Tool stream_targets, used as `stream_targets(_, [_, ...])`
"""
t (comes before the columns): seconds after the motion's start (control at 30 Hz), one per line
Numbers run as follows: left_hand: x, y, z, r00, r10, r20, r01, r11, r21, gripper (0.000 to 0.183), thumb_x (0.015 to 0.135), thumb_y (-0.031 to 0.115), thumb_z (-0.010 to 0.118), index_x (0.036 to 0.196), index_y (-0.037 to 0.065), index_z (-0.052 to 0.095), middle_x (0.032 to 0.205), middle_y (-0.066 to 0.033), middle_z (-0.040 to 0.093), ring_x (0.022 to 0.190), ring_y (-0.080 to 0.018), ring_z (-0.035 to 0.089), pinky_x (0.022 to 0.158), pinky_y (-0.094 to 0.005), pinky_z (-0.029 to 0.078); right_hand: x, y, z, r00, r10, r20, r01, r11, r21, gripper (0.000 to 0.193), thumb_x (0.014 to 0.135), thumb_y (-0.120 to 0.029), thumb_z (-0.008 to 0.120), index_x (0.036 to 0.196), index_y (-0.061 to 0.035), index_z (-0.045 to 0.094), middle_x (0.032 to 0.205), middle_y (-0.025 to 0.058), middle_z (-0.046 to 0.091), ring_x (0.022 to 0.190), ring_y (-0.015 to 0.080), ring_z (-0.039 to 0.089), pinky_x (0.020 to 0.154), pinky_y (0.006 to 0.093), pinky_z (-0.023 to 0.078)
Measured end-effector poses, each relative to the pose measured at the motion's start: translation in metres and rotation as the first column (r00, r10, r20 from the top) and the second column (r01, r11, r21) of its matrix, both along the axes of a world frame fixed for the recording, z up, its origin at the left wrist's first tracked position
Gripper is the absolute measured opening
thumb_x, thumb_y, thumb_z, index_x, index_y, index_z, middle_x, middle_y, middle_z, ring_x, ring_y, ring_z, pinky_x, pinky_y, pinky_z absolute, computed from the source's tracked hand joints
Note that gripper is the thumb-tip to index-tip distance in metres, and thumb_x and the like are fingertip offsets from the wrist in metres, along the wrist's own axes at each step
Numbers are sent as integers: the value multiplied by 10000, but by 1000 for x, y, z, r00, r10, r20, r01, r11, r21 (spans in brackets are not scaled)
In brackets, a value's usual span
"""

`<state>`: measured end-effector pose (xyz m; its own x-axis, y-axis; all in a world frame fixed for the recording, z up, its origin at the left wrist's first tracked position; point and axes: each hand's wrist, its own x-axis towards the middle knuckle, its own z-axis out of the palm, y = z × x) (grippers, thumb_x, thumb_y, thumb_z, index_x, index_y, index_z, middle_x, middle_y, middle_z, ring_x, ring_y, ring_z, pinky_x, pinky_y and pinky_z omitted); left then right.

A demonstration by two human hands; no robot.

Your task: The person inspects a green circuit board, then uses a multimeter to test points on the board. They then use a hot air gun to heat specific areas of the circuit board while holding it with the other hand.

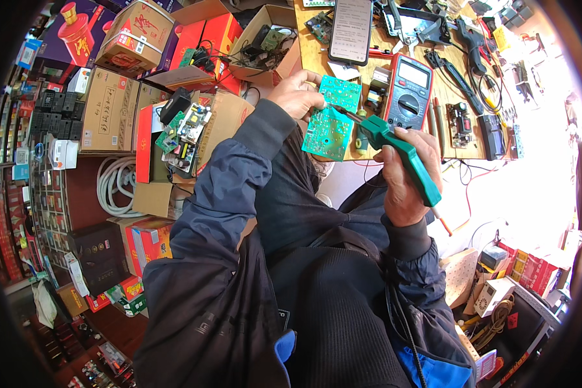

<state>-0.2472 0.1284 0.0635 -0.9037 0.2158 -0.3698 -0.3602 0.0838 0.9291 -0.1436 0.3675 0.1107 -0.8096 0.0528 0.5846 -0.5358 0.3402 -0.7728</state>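
My left hand (297, 95) is closed on the upper left edge of a green circuit board (328, 139), which is tilted up in front of the workbench's near edge. Solder points and small holes cover the side that faces me. In my right hand (409, 181) is a green gun-shaped soldering iron (399, 147), gripped by its handle. The iron's thin tip points left and reaches the middle of the board, near my left fingertips. Whether it touches the surface I cannot tell. A red cord trails from the handle's lower end.
A red-framed multimeter (409, 90) and a phone (350, 32) lie on the wooden workbench (309, 55), among pliers, cables and small boards. To the left stand cardboard boxes (103, 107), one open box of circuit boards (186, 139), and a coiled white hose (115, 187).
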Motion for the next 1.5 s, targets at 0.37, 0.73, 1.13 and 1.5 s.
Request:
stream_targets(0.37, [0, -1, 0, 1000, -2, 6, 2, 1000, 21, 437, 840, 40, 675, 1263, 26, 566, 911, -53, 679, 716, -122, 637, 574, -279, 497, 1, -1, 2, 999, -20, 46, 22, 999, -24, 359, 789, 80, 783, 1132, 11, 705, 1010, 159, 686, 875, 271, 671, 800, 361, 542])
stream_targets(0.73, [2, 0, 1, 1000, -5, -2, 5, 1000, 0, 446, 852, 60, 682, 1282, 19, 573, 955, -43, 667, 729, -95, 610, 583, -234, 483, 2, -2, 3, 999, 12, 34, -10, 999, -36, 351, 801, 70, 782, 1137, 12, 700, 1016, 159, 681, 883, 266, 674, 804, 356, 546])
stream_targets(1.13, [3, 1, 0, 1000, -1, -8, 1, 1000, 16, 445, 855, 56, 673, 1285, 23, 568, 969, -48, 676, 738, -103, 610, 582, -242, 480, -3, -4, 6, 999, 18, -34, -17, 999, 52, 350, 800, 75, 788, 1132, 7, 699, 1030, 164, 688, 899, 272, 688, 814, 358, 556])
stream_targets(1.5, [2, 0, -1, 1000, 1, -4, -1, 1000, 9, 443, 850, 53, 667, 1281, 20, 569, 955, -59, 673, 704, -105, 606, 568, -249, 481, -2, -4, 9, 997, 29, -65, -23, 996, 86, 366, 792, 71, 790, 1141, 5, 699, 1015, 163, 685, 886, 278, 684, 795, 361, 555])
